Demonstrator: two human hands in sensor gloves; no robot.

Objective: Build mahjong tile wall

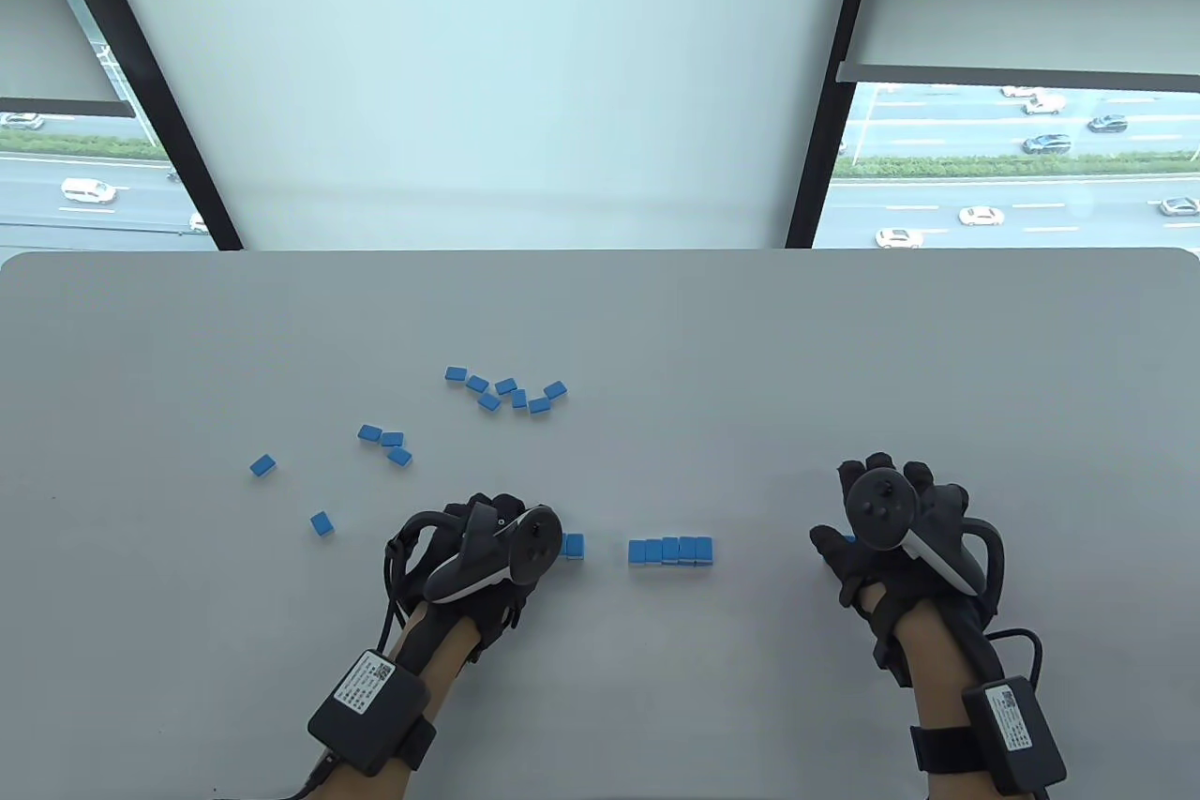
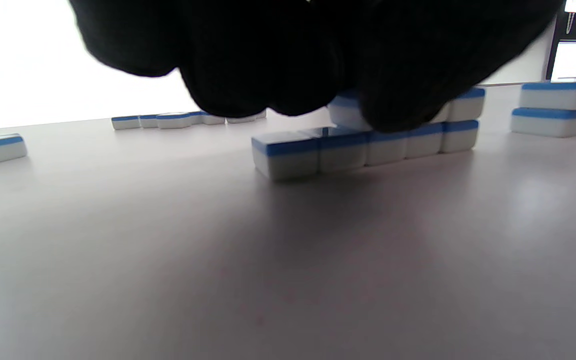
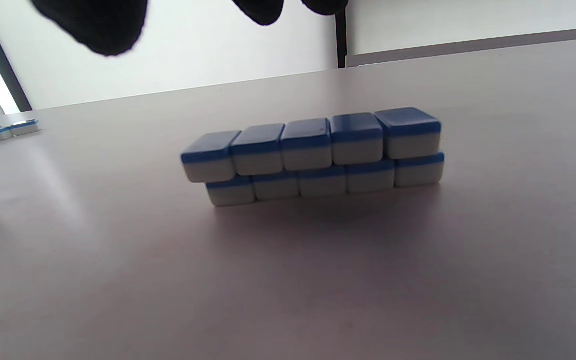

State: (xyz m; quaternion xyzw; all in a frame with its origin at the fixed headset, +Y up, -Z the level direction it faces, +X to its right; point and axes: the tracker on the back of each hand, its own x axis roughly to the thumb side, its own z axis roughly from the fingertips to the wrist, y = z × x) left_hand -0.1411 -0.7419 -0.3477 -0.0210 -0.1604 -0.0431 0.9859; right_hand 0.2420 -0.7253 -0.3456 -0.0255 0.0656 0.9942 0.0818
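**Left hand setting a tile on its own stretch of wall, middle stretch done**

Table view: the left hand (image 1: 487, 547) sits over a short stack whose end tiles (image 1: 573, 545) peek out just beyond its fingertips, toward the middle of the table. Further the same way, apart from both hands, stands the middle wall section (image 1: 670, 550), its long axis running left to right. The right hand (image 1: 886, 523) lies flat with fingers spread; a sliver of blue shows at its thumb side, too small to identify. Loose tiles (image 1: 506, 390) lie scattered ahead of the left hand — nearer to it than to the right. No containers are on the table (image 1: 844, 350).

Left wrist view: the curled fingers (image 2: 398, 95) pinch an upper tile (image 2: 345, 107) onto a two-high row (image 2: 393, 142). The nearest bottom tile (image 2: 284, 155) has nothing on top, directly toward the camera from the grip. I judge the next tile belongs there.

Right wrist view: the fingertips (image 3: 103, 25) hang clear, relaxed, holding nothing. Below them stands a five-by-two stack (image 3: 318, 155), its top row slid sideways off the bottom — it likely needs squaring.
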